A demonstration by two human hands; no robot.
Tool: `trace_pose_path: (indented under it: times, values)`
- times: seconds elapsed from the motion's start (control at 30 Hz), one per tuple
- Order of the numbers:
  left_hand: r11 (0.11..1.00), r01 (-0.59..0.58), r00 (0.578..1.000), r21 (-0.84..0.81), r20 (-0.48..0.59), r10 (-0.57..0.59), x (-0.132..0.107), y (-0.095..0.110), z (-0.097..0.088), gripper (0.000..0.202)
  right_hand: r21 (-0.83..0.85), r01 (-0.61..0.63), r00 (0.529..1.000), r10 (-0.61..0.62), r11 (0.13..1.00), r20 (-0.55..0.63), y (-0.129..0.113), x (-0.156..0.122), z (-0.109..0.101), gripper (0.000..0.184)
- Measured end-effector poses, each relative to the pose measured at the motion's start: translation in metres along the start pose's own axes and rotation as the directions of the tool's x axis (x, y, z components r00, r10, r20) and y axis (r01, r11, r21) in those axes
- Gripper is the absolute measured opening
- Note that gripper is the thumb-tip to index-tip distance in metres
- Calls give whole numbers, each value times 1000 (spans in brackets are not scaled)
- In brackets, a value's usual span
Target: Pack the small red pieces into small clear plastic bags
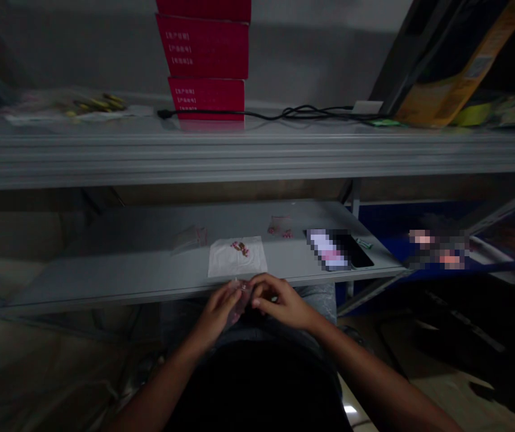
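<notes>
My left hand (pixel 217 311) and my right hand (pixel 279 300) meet at the front edge of a low grey shelf (pixel 117 279). Both pinch a small clear plastic bag (pixel 240 298) held between them, fingers closed on it. Just beyond the hands a white sheet (pixel 225 261) lies on the shelf with a little heap of small red pieces (pixel 240 247) on it. Two more small clear bags lie on the shelf, one at the left (pixel 189 237) and one at the right (pixel 280 226).
A phone (pixel 339 249) lies at the shelf's right end. An upper shelf (pixel 257 153) overhangs, carrying stacked red boxes (pixel 205 57), a black cable (pixel 302 112), a bag of yellow items (pixel 81 106) and a yellow-black box (pixel 459 66). A blue surface (pixel 387 225) lies to the right.
</notes>
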State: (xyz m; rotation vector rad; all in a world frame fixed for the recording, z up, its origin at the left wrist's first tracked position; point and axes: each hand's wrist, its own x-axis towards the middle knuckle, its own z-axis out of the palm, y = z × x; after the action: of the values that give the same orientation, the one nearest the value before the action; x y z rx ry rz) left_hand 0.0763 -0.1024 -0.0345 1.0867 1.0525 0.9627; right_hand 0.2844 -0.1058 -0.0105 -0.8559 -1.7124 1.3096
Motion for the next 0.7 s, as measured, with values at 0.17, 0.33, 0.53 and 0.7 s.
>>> trace_pose_path:
  times: [0.17,0.33,0.53,0.7]
  values:
    - [995,-89,994,34,-65,91,27,37,-29,60,-143,37,982,-62,989,-178,2,27,-27,34]
    - [876,-258,963,407,41,265,77,73,-61,45,-482,120,970,-206,868,-128,14,85,-47,55]
    - [320,-478,876,818,420,236,114,94,-73,28,-712,286,957,-223,641,184,45,128,-34,87]
    - [-133,-522,837,842,536,112,126,105,-69,26,-807,250,968,-156,535,197,58,131,-24,98]
